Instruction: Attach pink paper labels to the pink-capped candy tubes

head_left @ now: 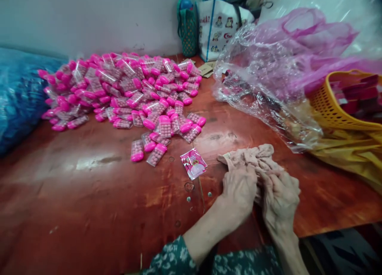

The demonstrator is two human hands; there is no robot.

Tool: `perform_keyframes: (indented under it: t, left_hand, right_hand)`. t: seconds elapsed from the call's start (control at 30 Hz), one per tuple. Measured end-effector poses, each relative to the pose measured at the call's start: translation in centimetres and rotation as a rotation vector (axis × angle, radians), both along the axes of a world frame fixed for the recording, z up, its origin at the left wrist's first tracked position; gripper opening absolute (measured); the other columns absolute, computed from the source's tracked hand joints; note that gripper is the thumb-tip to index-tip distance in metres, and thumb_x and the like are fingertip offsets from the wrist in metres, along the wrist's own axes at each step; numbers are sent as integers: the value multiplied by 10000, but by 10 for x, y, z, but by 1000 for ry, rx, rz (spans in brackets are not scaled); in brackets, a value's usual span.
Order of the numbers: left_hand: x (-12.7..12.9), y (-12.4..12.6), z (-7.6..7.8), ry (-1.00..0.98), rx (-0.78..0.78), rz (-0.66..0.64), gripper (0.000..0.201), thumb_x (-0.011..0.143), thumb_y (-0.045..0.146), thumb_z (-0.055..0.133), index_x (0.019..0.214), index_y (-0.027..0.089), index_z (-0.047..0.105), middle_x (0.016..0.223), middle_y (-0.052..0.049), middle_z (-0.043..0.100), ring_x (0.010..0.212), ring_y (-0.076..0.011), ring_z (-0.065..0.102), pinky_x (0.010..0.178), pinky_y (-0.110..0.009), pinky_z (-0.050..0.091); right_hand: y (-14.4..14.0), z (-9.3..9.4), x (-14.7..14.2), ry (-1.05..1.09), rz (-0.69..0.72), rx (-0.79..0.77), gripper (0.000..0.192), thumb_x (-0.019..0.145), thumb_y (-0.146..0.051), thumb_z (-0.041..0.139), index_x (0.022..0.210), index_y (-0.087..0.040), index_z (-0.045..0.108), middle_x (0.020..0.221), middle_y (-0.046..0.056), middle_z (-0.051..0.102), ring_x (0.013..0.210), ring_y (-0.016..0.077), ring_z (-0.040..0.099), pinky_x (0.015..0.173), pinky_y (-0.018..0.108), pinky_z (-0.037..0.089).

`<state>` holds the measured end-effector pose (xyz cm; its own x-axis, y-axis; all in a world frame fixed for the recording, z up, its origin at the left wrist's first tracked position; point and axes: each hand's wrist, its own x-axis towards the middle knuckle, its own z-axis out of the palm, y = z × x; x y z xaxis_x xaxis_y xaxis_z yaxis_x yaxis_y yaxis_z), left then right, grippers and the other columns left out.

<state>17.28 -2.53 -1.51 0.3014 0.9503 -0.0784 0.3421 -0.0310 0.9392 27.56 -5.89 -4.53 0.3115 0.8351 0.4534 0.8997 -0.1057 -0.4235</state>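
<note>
A crumpled pale pink cloth (pixel 252 155) lies on the wooden table, bunched under both hands. My left hand (pixel 240 187) is closed on its near left part, knuckles up. Close beside it, my right hand (pixel 280 193) has its fingers curled round the near right part of the same cloth. The fingertips of both hands are hidden in the folds. Left of the cloth are small printed pink packets (pixel 193 163), partly overlapping. Beyond them spreads a large heap of clear little candy boxes (pixel 128 84) with bright pink caps and round pink balls inside.
On the right stand a yellow basket (pixel 337 108) with dark red items and a sheet of clear plastic (pixel 262 100) with pink bags (pixel 310 28). A white printed bag (pixel 219 28) and a green dotted pouch (pixel 188 32) are by the wall. A blue bag (pixel 24 96) fills the left.
</note>
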Motion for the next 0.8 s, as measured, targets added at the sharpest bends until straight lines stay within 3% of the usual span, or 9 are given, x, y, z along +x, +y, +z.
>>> perform_keyframes:
  t: [0.1,0.23,0.37,0.43,0.5,0.57,0.6,0.7,0.8]
  left_hand:
    - [-12,-4,-6,71,117,-56,181,785,175,467,897,182,609,849,-140,602,881,-293,543,766,-383,395]
    - [-12,-4,-6,139,160,-106,199,787,141,436,873,165,614,798,-133,604,818,-281,556,728,-376,406]
    - [-35,-10,4,182,222,-286,333,798,69,372,1021,182,592,911,-112,617,788,-234,574,695,-338,430]
    - [-66,-14,11,146,240,-165,363,817,75,371,1096,203,565,968,-93,617,850,-211,576,737,-315,434]
    - [-102,-15,14,137,236,126,302,828,133,425,1086,199,570,984,-81,616,887,-198,568,789,-314,422]
    - [-134,-10,14,134,188,397,280,801,192,501,1071,201,573,904,-50,610,788,-178,572,726,-299,440]
    - [-145,-6,12,141,180,476,302,773,216,545,1073,196,575,875,-41,603,751,-172,565,705,-295,441]
    - [-157,7,3,126,154,504,399,711,245,612,1101,181,556,865,-28,576,654,-144,543,625,-277,446]
    - [-149,14,-5,183,220,386,367,702,195,599,1067,184,561,858,-19,531,628,-130,538,597,-266,444]
  right_hand:
    - [4,2,1,20,20,-13,460,904,-435,334,637,-180,610,785,76,586,749,215,447,673,350,354]
    - [-3,3,6,235,85,-48,359,842,-471,453,688,-190,614,840,61,597,825,218,483,728,355,384]
    - [-13,15,4,323,35,-31,278,798,-452,531,813,-187,614,865,62,604,907,235,497,792,378,404]
    - [-12,28,-8,240,-32,33,253,833,-400,500,831,-175,617,883,80,604,932,243,484,820,395,395]
    - [-6,42,-27,206,-39,128,199,843,-338,513,841,-167,616,913,90,604,962,244,479,839,392,387]
    - [7,51,-50,286,73,126,159,847,-310,519,826,-174,599,874,75,603,888,222,516,789,363,412]
    - [14,51,-63,343,176,45,163,866,-304,488,821,-183,587,831,60,599,804,201,532,724,335,428]
    - [36,40,-96,303,324,-81,193,888,-324,441,858,-172,557,783,74,592,717,204,529,651,329,414]
    - [47,19,-116,256,332,-70,194,876,-333,457,839,-168,553,780,99,583,762,240,523,673,359,398]
